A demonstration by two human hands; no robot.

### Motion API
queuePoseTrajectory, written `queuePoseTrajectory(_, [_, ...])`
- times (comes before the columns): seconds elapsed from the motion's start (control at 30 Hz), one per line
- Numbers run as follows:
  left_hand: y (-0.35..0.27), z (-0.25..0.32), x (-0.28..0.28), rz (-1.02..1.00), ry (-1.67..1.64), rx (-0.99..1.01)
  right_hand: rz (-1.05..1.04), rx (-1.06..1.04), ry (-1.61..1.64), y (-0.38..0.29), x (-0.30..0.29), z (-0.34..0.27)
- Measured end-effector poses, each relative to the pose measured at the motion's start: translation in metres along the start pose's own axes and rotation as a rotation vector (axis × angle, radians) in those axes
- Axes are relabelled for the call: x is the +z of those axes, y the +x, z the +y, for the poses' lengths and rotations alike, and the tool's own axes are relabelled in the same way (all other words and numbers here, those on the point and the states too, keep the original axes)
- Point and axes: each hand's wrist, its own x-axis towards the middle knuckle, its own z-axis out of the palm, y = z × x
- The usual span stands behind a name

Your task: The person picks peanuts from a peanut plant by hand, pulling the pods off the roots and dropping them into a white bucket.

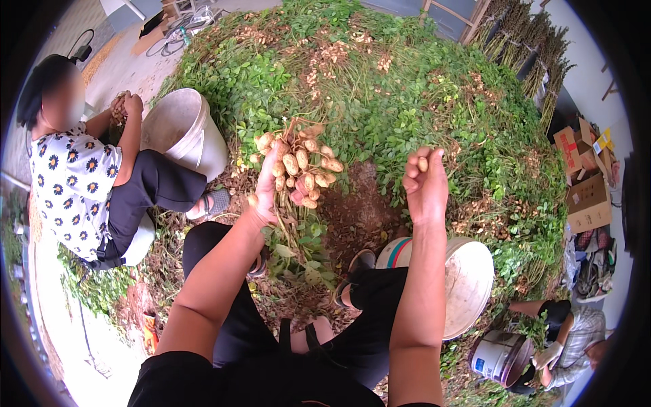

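Note:
My left hand (266, 191) grips an uprooted peanut plant just below its cluster of peanut pods (300, 165). The roots point away from me, and the leafy stems (300, 246) hang down towards my lap. To the right, my right hand (428, 188) is raised above the pile with a single peanut pod (422, 164) held at the fingertips. Under my right forearm, a white plastic bucket (470, 290) leans on its side by my leg, its mouth facing right; the forearm hides part of it.
A large heap of peanut plants (407, 112) spreads ahead. On the left sits a person (76, 173) beside a white bucket (213, 137). Another person (580, 330) works at lower right near a smaller bucket (501, 358). Cardboard boxes (587, 201) and bundled dry stalks (524, 46) line the right wall.

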Motion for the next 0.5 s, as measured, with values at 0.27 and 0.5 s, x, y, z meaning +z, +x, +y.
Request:
queuePoseTrajectory(0.27, [-0.011,-0.019,-0.005,0.245,-0.003,-0.154,-0.475,0.002,-0.528,-0.023,0.045,0.045])
queuePoseTrajectory(0.5, [-0.013,-0.022,-0.023,0.047,-0.131,-0.149,-0.614,-0.041,-0.643,-0.021,0.049,0.046])
